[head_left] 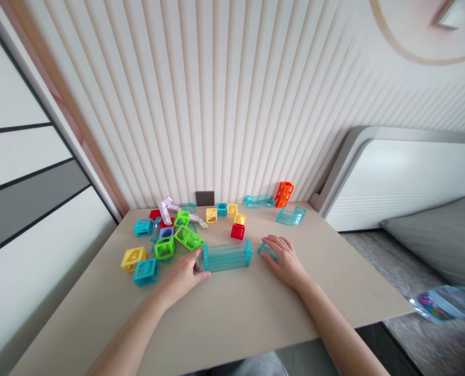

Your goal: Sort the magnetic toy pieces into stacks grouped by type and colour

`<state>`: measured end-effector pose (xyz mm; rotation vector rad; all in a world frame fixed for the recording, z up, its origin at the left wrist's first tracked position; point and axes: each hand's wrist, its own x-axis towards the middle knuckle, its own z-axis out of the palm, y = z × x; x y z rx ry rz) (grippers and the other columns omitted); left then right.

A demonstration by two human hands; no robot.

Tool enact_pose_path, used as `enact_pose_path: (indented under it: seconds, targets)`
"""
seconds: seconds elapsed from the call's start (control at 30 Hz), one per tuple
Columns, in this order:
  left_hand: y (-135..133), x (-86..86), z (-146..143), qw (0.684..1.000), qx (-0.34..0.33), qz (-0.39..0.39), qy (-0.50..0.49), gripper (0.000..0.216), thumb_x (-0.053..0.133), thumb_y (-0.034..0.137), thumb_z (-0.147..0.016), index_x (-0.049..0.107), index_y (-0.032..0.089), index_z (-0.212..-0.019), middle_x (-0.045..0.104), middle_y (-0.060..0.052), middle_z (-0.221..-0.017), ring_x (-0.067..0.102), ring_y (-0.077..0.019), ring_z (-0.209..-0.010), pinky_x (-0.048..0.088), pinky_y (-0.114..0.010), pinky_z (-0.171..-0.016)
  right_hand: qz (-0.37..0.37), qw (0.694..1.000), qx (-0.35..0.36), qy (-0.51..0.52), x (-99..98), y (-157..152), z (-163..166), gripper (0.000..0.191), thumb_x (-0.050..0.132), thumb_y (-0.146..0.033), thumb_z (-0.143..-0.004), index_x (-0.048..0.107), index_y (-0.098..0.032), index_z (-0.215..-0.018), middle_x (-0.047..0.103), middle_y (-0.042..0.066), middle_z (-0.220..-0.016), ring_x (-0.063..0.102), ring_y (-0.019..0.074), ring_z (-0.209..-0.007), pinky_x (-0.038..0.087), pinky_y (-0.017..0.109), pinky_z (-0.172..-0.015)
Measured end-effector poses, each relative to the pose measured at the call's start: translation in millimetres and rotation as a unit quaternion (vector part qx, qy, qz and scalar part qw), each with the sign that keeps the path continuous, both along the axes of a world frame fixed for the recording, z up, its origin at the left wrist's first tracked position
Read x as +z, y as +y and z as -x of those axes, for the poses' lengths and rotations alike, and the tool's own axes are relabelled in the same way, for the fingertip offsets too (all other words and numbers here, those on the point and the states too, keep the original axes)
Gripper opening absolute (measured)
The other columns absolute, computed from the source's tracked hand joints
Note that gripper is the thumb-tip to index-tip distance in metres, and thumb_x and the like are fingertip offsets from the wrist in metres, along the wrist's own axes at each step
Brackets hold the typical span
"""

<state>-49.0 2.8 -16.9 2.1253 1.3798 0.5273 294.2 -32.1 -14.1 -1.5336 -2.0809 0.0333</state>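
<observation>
A clear teal toy track piece (228, 257) with upright end plates lies on the table in front of me. My left hand (186, 272) is at its left end, thumb in front and fingers behind, closed around that end. My right hand (285, 259) bends over a smaller-looking clear teal track piece (263, 249), with fingers on top and thumb at the near side. The hand covers most of that piece. A gap separates the two teal pieces. Just beyond my left hand lie joined green cube blocks (188, 238).
At the left are a yellow block (134, 258), a blue block (145, 272) and lilac pieces (165, 210). Farther back stand a red block (237, 231) and an orange tower (284, 194). Curved teal tracks (291, 215) lie back right. A plastic bottle (448, 302) is beyond the table's right edge.
</observation>
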Motion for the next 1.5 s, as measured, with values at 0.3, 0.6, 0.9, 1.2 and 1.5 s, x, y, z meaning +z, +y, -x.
enact_pose_path:
  seconds: [0.3, 0.6, 0.9, 1.2, 1.5]
  targets:
    - [-0.2, 3.7, -1.9, 1.0, 0.01, 0.012, 0.004, 0.04, 0.069, 0.036, -0.076, 0.062, 0.016, -0.11, 0.069, -0.004, -0.078, 0.064, -0.0232, -0.075, 0.048, -0.031, -0.071, 0.04, 0.999, -0.021, -0.028, -8.9, -1.9, -3.8, 0.044, 0.058, -0.036, -0.09, 0.056, -0.026, -0.132, 0.062, 0.012, -0.132, 0.055, 0.0284, -0.126, 0.031, 0.058, -0.112]
    - [0.4, 0.3, -0.4, 1.0, 0.002, 0.002, 0.013, 0.033, 0.067, 0.037, -0.079, 0.063, 0.016, -0.104, 0.069, -0.006, -0.08, 0.065, -0.0228, -0.075, 0.047, -0.03, -0.071, 0.049, 0.995, -0.087, -0.03, -15.0, -0.4, -23.3, 0.06, 0.065, -0.047, -0.084, 0.052, -0.025, -0.138, 0.06, 0.014, -0.135, 0.05, 0.0326, -0.131, 0.025, 0.064, -0.112]
    - [1.4, -3.1, 0.0, 1.0, 0.003, -0.002, 0.001, 0.039, 0.068, 0.039, -0.078, 0.062, 0.017, -0.11, 0.07, -0.005, -0.079, 0.066, -0.0235, -0.075, 0.048, -0.031, -0.071, 0.071, 0.994, -0.078, -0.031, -15.1, -1.5, -28.0, 0.042, 0.068, -0.051, -0.083, 0.066, -0.031, -0.12, 0.06, 0.01, -0.133, 0.05, 0.0338, -0.129, 0.023, 0.066, -0.111]
    - [0.3, 3.3, -0.8, 1.0, -0.007, 0.014, 0.013, 0.034, 0.065, 0.038, -0.08, 0.061, 0.017, -0.106, 0.069, -0.004, -0.076, 0.064, -0.0219, -0.07, 0.047, -0.03, -0.068, 0.059, 0.996, -0.055, -0.03, -16.8, -2.0, -26.6, 0.032, 0.058, -0.043, -0.092, 0.063, -0.034, -0.123, 0.054, 0.009, -0.138, 0.047, 0.0313, -0.133, 0.024, 0.067, -0.111]
    - [1.1, 1.6, 0.0, 1.0, -0.017, 0.014, 0.01, 0.033, 0.064, 0.036, -0.081, 0.06, 0.015, -0.106, 0.067, -0.004, -0.075, 0.063, -0.0212, -0.069, 0.045, -0.029, -0.067, -0.018, 0.993, -0.114, 0.033, -18.0, 2.3, -34.0, 0.035, 0.053, -0.043, -0.096, 0.063, -0.031, -0.126, 0.034, 0.011, -0.15, 0.042, 0.0337, -0.134, 0.042, 0.052, -0.108]
